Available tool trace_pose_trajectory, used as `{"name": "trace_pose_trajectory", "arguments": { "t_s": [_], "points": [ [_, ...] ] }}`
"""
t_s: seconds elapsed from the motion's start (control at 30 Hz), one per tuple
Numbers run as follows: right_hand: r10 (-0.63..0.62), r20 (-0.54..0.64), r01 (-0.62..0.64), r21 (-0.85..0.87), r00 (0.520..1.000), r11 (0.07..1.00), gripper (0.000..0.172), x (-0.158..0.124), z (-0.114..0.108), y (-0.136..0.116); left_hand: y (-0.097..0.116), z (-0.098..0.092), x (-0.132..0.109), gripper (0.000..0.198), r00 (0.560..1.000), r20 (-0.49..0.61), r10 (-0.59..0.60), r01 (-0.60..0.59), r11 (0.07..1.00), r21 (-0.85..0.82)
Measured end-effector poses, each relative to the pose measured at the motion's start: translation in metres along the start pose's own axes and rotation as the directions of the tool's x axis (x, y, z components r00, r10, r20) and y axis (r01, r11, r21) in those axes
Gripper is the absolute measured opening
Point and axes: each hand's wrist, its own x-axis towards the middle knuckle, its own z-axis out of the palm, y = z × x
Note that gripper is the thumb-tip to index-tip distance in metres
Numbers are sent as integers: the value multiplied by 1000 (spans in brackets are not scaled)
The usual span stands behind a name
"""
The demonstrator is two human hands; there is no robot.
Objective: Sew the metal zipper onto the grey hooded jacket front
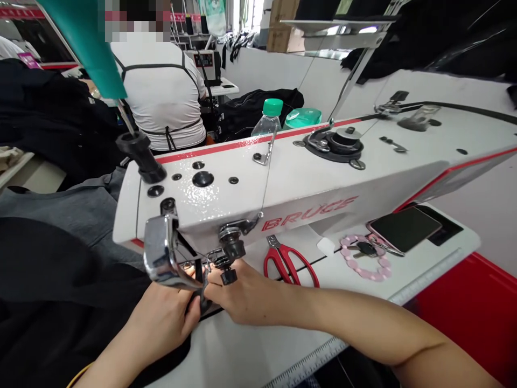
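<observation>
- Left hand (165,315): I see it half curled, thumb beside the chrome guard (161,253); fingertips hidden, so I can't tell how firm its hold is.
- Right hand (252,296): fingers bent inward below the sewing machine (242,199) head; tips partly covered, pinch unconfirmed from here.
- Black cloth (72,285): heaped left of the left hand, running under that wrist; dark fabric shows between both hands.
- Red-handled scissors (284,258) lie on the desk (234,355), just beyond the right wrist.
</observation>
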Motion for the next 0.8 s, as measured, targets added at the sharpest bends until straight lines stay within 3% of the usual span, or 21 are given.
{"name": "trace_pose_trajectory", "arguments": {
  "t_s": [0.4,0.8],
  "points": [
    [-9,88,18,-106,996,994,16,-2,-3,-4,4,1,0,26,996,31,-79,79,997,8],
    [23,3,-22,-117,1000,993,17,6,-1,-2,0,2,2,26,993,44,-109,108,994,21]
  ]
}}
